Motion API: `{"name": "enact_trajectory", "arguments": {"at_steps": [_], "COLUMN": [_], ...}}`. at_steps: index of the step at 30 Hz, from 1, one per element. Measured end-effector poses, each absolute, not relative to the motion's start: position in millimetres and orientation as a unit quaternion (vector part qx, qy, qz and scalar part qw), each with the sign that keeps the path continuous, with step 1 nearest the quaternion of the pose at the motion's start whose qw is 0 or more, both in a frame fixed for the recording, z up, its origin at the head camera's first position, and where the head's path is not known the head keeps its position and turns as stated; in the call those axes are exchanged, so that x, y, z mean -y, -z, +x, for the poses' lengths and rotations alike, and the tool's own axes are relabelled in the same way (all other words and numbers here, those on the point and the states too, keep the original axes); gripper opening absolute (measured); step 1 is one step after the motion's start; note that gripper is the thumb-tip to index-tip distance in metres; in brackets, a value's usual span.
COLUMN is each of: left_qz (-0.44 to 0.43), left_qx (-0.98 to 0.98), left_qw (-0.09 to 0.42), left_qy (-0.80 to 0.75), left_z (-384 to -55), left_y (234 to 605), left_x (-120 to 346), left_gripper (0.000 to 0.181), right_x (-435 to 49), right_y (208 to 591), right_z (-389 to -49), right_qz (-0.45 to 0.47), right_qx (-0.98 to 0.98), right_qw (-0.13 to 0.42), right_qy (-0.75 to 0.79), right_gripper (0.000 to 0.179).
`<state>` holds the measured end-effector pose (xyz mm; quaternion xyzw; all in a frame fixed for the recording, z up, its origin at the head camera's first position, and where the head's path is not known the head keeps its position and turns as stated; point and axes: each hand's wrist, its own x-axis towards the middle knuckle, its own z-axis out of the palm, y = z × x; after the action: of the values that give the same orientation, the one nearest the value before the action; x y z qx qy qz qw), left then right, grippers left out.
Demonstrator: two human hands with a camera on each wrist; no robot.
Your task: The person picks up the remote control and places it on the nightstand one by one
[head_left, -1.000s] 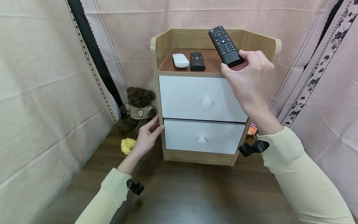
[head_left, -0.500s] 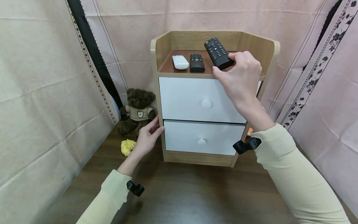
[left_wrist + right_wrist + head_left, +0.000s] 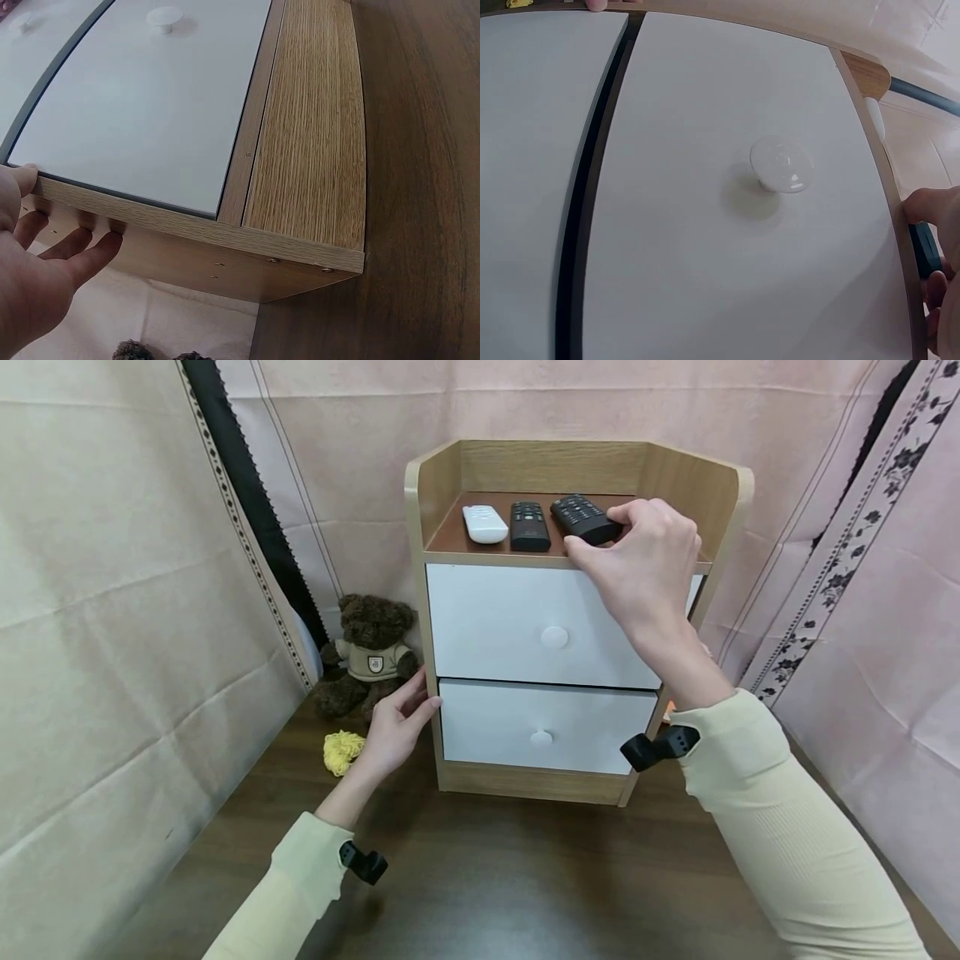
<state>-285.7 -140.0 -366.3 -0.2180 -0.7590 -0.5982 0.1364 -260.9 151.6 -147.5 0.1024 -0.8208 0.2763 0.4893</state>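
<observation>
My right hand (image 3: 647,564) pinches the near end of a black remote control (image 3: 583,518) between thumb and fingers, at the right part of the small cabinet's brown top (image 3: 467,537). Whether its underside lies fully on that surface I cannot tell. Left of it lie a second black remote control (image 3: 529,527) and a white remote control (image 3: 485,524), side by side. My left hand (image 3: 393,733) rests on the cabinet's left side. In the left wrist view, its extended fingers touch the side panel (image 3: 172,255), with the thumb at the front edge.
The cabinet has two white drawers, an upper one (image 3: 487,618) and a lower one (image 3: 487,718), both pushed in. A brown teddy bear (image 3: 372,647) sits left of it, near a yellow crumpled bundle (image 3: 342,752). Wooden table (image 3: 510,877) extends in front; pale cloth (image 3: 540,402) hangs behind.
My right hand has moved left and lowered the held black remote control from above the cabinet top to shelf level, tipping it flatter. The left hand has stayed at the cabinet's side.
</observation>
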Motion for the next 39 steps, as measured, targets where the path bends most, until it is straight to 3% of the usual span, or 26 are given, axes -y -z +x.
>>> {"name": "enact_trajectory", "arguments": {"at_steps": [15, 27, 39], "left_qz": [-0.216, -0.218, -0.218], "left_qx": [0.761, 0.76, 0.761], "left_qw": [0.139, 0.14, 0.138], "left_qy": [0.595, 0.596, 0.596], "left_z": [-285, -285, -284], "left_y": [366, 365, 365], "left_x": [141, 140, 139], "left_gripper": [0.06, 0.059, 0.06], "right_x": [-151, -153, -155], "right_y": [144, 136, 134], "right_z": [-257, -252, -252], "right_qz": [0.083, 0.047, 0.047], "right_qx": [0.845, 0.88, 0.889], "right_qw": [0.445, 0.38, 0.375], "right_qy": [-0.284, -0.279, -0.261], "right_gripper": [0.052, 0.061, 0.062]}}
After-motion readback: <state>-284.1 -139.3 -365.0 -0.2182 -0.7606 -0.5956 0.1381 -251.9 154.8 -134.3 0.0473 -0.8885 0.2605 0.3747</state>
